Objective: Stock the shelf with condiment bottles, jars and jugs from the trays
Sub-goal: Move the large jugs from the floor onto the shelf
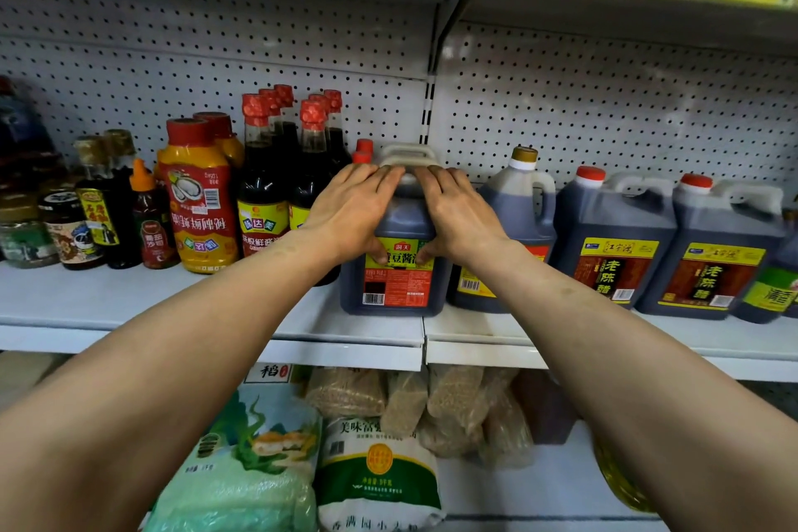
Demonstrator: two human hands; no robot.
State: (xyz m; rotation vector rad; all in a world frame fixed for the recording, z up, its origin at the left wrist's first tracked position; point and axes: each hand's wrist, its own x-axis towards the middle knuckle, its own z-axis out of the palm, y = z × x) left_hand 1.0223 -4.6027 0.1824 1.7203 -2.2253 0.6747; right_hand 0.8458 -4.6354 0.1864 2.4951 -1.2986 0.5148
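A dark soy sauce jug (395, 285) with a red and yellow label and a white handle stands upright on the white shelf (129, 298), near its front edge at the joint between two shelf boards. My left hand (354, 212) grips its left shoulder and my right hand (457, 216) grips its right shoulder, with both thumbs pressed on the top of the label. The fingers of both hands lie over the jug's top by the handle. No trays are in view.
Left of the jug stand tall soy sauce bottles (263, 186), an orange oyster sauce bottle (201, 203) and small jars (73, 229). To its right sit a brown jug (518, 207) and two dark vinegar jugs (613, 238). Rice bags (375, 471) fill the lower shelf.
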